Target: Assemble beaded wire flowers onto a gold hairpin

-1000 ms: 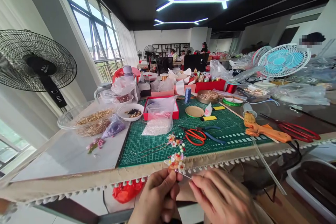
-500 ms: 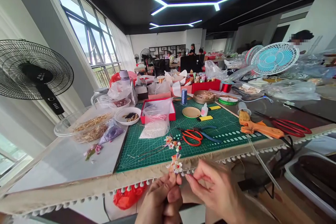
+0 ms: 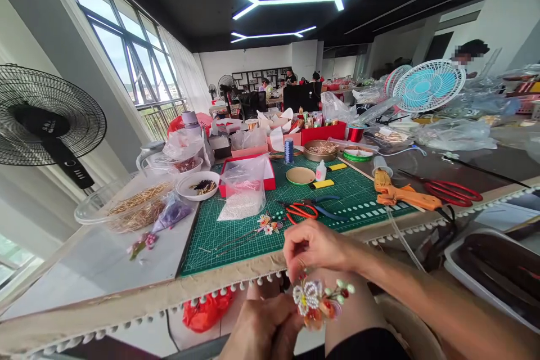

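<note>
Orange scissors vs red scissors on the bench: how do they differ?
The orange scissors lie on the green cutting mat; the red scissors lie off it, on the dark tabletop to the right. The red pair looks longer, with larger handle loops. Both lie flat, untouched by either hand.

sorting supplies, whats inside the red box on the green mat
A clear plastic bag of small white beads stands in the red cardboard box, spilling onto the green cutting mat. The bag covers the box's floor.

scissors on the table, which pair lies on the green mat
The small orange-handled scissors lie on the green cutting mat, near the right hand. The big red-handled scissors lie off it, on the dark tabletop.
</note>
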A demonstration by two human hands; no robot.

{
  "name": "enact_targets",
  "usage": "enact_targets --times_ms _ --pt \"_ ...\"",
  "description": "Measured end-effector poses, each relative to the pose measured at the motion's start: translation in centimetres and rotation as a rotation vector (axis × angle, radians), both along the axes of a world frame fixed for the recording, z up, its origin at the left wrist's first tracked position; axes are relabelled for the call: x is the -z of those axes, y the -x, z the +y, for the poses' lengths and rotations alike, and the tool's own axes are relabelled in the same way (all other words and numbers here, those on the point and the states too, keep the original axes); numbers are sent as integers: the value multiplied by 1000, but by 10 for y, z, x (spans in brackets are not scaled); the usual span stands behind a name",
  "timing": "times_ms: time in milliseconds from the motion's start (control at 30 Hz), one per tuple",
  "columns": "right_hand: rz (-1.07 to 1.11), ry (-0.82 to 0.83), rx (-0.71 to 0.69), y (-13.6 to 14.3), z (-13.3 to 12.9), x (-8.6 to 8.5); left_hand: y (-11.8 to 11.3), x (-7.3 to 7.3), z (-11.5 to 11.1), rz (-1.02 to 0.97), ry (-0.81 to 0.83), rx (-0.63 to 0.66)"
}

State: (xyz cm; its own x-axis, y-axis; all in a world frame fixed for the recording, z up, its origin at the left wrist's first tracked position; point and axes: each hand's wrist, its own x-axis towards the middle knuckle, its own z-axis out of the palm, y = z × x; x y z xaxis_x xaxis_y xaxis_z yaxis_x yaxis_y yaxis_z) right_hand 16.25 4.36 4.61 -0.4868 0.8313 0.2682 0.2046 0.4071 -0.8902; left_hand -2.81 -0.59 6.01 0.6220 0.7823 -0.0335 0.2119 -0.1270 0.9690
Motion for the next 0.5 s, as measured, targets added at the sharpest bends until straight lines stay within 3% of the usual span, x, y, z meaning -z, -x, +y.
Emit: enact_targets --times_ms 33,100,200,333,500 --pt "-85 -93 -51 -1 2 -15 0 0 1 56 -80 3" --pt "-389 -465 -140 2 0 -41 0 6 4 119 -185 -41" --pt "-776 -899 -113 12 -16 -59 0 21 9 128 -256 -178" --pt "-862 -1001 91 25 -43 -36 5 32 13 130 -273 -293" --pt "-640 -1024 545 34 -56 5 10 35 10 249 -320 -431"
